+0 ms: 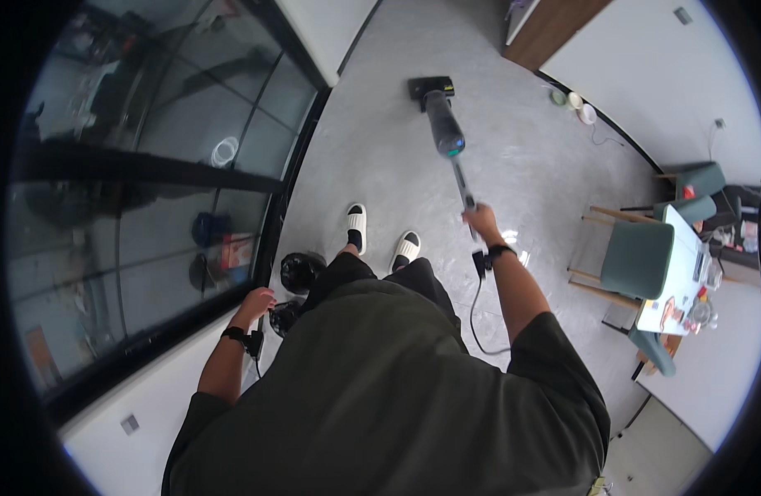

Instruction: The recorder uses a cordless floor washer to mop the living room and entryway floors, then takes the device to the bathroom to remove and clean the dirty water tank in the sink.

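My right hand (481,223) grips the upper end of the handle of an upright floor cleaner (445,127), held out in front of me. Its dark, wide floor head (431,88) rests on the grey tiled floor (380,142). Nothing shows in my left hand (257,304), which hangs at my left side near the black frame of the glass door with its fingers loosely bent. A black device with a cable is strapped to each wrist. My feet, in white slippers (407,248), stand on the floor behind the cleaner.
Two black bags or bag-lined bins (301,273) stand by my left leg, along the glass sliding door (231,180). To the right are green chairs (638,259) around a cluttered white table (669,291). Small bowls (586,114) and a cord lie by the far right wall, past a wooden cabinet (557,31).
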### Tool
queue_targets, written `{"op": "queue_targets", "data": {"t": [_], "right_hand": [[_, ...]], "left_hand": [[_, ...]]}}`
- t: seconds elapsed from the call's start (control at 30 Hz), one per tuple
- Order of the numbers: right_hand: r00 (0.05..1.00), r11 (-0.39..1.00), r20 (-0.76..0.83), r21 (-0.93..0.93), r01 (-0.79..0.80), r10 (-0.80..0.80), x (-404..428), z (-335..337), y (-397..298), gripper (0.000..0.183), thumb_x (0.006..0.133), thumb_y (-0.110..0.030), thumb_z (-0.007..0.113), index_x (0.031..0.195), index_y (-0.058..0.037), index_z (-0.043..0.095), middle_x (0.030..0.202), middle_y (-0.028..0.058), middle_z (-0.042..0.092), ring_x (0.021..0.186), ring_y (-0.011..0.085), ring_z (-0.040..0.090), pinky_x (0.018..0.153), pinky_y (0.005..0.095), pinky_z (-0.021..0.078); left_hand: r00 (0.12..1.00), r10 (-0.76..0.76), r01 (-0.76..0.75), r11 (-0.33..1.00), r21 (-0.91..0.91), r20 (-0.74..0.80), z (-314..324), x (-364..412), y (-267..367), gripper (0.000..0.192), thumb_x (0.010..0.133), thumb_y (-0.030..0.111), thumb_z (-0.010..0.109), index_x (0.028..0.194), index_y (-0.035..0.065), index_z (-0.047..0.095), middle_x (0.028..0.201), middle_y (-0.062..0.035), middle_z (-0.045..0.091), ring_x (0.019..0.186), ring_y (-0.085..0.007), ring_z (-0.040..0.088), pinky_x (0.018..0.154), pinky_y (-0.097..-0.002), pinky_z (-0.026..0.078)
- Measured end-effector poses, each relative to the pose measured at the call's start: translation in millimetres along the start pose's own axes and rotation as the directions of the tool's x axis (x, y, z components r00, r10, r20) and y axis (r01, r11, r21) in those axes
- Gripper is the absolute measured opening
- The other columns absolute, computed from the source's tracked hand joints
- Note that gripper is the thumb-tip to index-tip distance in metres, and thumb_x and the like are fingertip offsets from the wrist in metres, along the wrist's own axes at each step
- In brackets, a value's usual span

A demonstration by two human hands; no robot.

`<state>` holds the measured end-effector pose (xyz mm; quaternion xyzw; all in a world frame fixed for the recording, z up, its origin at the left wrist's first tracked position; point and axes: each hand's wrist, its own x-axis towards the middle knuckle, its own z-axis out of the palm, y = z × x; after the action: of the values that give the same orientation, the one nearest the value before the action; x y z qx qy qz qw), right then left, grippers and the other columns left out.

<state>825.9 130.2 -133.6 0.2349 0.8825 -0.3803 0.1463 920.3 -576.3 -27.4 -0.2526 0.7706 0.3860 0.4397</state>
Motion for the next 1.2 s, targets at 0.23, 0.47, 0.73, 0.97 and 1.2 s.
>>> {"op": "queue_targets", "data": {"t": [0.23, 0.47, 0.73, 0.97, 1.2], "right_hand": [[0.983, 0.814, 0.165, 0.557, -0.163, 0.084, 33.7, 21.5, -55.3, 0.015, 0.078, -0.015, 0.066, 0.075, -0.0001, 0.062, 0.065, 0.0081, 0.061, 0.056, 0.0190, 0.057, 0.055, 0.0321, 0.0440], [0.919, 0.874, 0.235, 0.305, -0.378, 0.315, -128.3, 37.5, 20.2, 0.017, 0.079, -0.015, 0.066, 0.068, -0.0032, 0.060, 0.059, 0.0044, 0.055, 0.049, 0.0174, 0.053, 0.047, 0.0340, 0.0415], [0.895, 0.875, 0.252, -0.420, -0.240, 0.367, -291.4, -54.5, 67.8, 0.027, 0.078, -0.024, 0.065, 0.082, 0.0027, 0.065, 0.074, 0.0213, 0.066, 0.069, 0.0343, 0.066, 0.063, 0.0423, 0.0512], [0.964, 0.801, 0.192, -0.598, -0.032, 0.182, -289.4, -72.1, 19.9, 0.035, 0.072, -0.030, 0.067, 0.079, 0.0035, 0.068, 0.070, 0.0259, 0.065, 0.073, 0.0412, 0.067, 0.066, 0.0478, 0.0512], [0.953, 0.860, 0.231, -0.507, -0.052, 0.194, -153.8, 8.3, -43.5, 0.041, 0.074, -0.038, 0.076, 0.077, 0.0025, 0.069, 0.074, 0.0233, 0.068, 0.078, 0.0380, 0.069, 0.068, 0.0456, 0.0536]], "left_hand": [[0.991, -0.086, 0.072, 0.987, -0.143, -0.099, 39.2, -75.8, -54.0, 0.034, 0.087, 0.015, 0.056, 0.118, 0.0013, 0.059, 0.099, -0.0126, 0.070, 0.089, -0.0200, 0.068, 0.072, -0.0337, 0.051], [0.964, -0.262, 0.262, 0.924, -0.280, 0.039, 101.8, -81.8, -182.9, 0.028, 0.090, 0.017, 0.057, 0.116, 0.0079, 0.060, 0.097, -0.0080, 0.071, 0.085, -0.0179, 0.067, 0.067, -0.0338, 0.052], [0.937, -0.327, 0.346, 0.824, -0.449, 0.122, 143.3, -61.2, -242.0, 0.028, 0.096, 0.023, 0.049, 0.119, 0.0101, 0.057, 0.103, -0.0103, 0.071, 0.091, -0.0217, 0.069, 0.077, -0.0403, 0.055], [0.961, -0.239, 0.277, 0.828, -0.487, 0.140, 145.6, -27.5, -252.5, 0.028, 0.096, 0.022, 0.051, 0.119, 0.0090, 0.058, 0.103, -0.0122, 0.069, 0.089, -0.0231, 0.068, 0.078, -0.0435, 0.056], [0.983, -0.179, 0.171, 0.828, -0.534, 0.037, 131.0, -44.3, -234.2, 0.029, 0.096, 0.027, 0.053, 0.117, 0.0078, 0.058, 0.100, -0.0113, 0.071, 0.087, -0.0208, 0.068, 0.075, -0.0380, 0.055]]}}
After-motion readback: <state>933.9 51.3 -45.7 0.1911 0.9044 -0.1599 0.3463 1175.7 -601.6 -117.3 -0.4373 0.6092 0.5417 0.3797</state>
